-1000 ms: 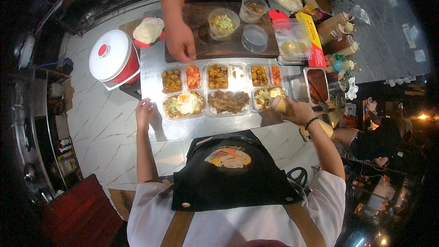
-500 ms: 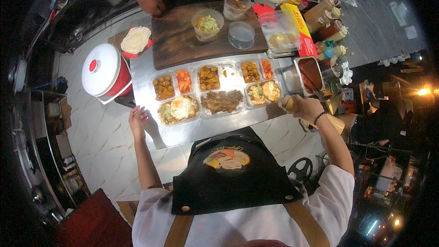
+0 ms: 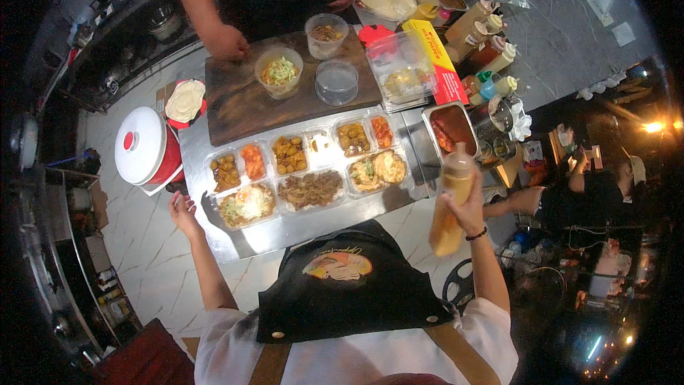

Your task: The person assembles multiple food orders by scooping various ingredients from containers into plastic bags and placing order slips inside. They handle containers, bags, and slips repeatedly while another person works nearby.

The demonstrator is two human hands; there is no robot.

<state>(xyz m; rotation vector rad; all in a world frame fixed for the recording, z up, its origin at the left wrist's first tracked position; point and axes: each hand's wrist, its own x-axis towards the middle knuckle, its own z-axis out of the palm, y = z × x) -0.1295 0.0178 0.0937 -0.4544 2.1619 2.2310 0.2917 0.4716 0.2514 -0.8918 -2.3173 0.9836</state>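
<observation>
The right hand (image 3: 467, 210) grips a bottle (image 3: 456, 177), long axis roughly fore-and-aft, by the tabletop's near right corner (image 3: 417, 191), trays (image 3: 311, 172) leftward; the left hand (image 3: 183, 212) is empty, loosely spread.

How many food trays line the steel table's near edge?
3 side by side: left tray, with fried egg; middle tray, with brown meat; right tray, nearest the bottle. None seems hidden.

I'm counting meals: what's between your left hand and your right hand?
In the head view, three food trays sit on the metal table between the left hand and the right hand, which holds a bottle.
</observation>
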